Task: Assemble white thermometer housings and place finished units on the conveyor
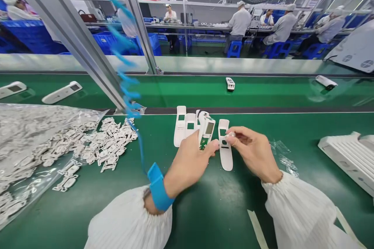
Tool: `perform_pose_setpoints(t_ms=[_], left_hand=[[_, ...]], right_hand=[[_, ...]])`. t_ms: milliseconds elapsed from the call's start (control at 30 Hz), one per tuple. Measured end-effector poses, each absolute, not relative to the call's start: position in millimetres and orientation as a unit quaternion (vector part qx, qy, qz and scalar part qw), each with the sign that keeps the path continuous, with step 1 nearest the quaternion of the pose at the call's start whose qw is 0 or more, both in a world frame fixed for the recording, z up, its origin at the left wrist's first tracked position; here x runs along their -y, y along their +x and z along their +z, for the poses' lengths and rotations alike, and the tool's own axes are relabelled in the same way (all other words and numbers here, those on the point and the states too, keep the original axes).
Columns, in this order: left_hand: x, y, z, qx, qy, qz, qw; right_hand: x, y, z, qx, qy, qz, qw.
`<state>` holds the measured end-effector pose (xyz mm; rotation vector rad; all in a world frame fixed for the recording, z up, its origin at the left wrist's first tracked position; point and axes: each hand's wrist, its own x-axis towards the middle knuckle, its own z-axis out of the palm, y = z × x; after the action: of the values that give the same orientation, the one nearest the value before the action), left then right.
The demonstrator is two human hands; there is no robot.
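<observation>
My left hand, with a blue strap on its wrist, is closed around a white handheld device. The device has a small grey screen, and part of a green circuit board lies exposed below it. My right hand pinches a small whitish part, too small to name, at the edge of a white cover with cut-out windows. That cover lies on the green mat. More white covers lie side by side behind my left hand, which partly hides them.
Many small white plastic pieces and a clear plastic bag are heaped at left. Handheld devices rest on the green conveyor belt beyond. A ribbed white stack stands right. A blue coiled cord hangs near a metal post.
</observation>
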<state>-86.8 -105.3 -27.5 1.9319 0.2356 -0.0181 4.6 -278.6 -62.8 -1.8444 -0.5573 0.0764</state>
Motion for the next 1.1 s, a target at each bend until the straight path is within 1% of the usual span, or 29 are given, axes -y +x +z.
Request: perform_pose_setpoints(t_ms=[100,200,300,400,467,600,767,867,933,1000,1067,1100], left_hand=[[114.3,-100.7,-38.5,-0.034,0.916,0.021,0.400],[126.6,-111.4,-54.1,0.107,0.956,-0.005,0.273],[133.2,-114.8,-62.6,0.174,0.969,-0.026,0.174],[132.7,-114.7,-63.8,0.177,0.973,-0.036,0.141],[130.8,-114.7,-64.2,0.183,0.973,-0.037,0.135],[128.7,-114.5,-65.3,0.193,0.972,-0.033,0.133],[130.2,-113.6,-61.1,0.191,0.970,-0.049,0.140],[131.3,-115.3,-62.1,0.184,0.970,-0.057,0.152],[130.2,-116.0,-63.4,0.185,0.964,-0.047,0.185],[126.6,-114.5,-60.8,0.161,0.952,-0.025,0.260],[120.7,-109.3,-51.5,0.076,0.931,-0.011,0.358],[117.1,-105.1,-44.8,0.021,0.914,-0.009,0.406]], right_hand=[[291.2,18.8,-66.6,0.196,-0.804,0.066,0.557],[296.5,21.0,-65.8,0.230,-0.823,0.105,0.509],[291.2,15.1,-65.2,0.288,-0.857,0.099,0.415],[284.8,12.3,-67.3,0.313,-0.901,0.012,0.301],[283.6,13.5,-69.0,0.320,-0.909,-0.016,0.265],[284.7,15.1,-70.6,0.347,-0.909,-0.020,0.228],[283.2,8.0,-71.8,0.331,-0.919,-0.124,0.175],[284.6,4.2,-73.7,0.345,-0.917,-0.134,0.147],[287.4,4.7,-75.0,0.349,-0.914,-0.125,0.163],[289.4,9.0,-75.2,0.338,-0.908,-0.094,0.228],[287.1,17.7,-73.2,0.307,-0.897,-0.074,0.308],[283.6,23.7,-71.7,0.288,-0.895,-0.077,0.332]])
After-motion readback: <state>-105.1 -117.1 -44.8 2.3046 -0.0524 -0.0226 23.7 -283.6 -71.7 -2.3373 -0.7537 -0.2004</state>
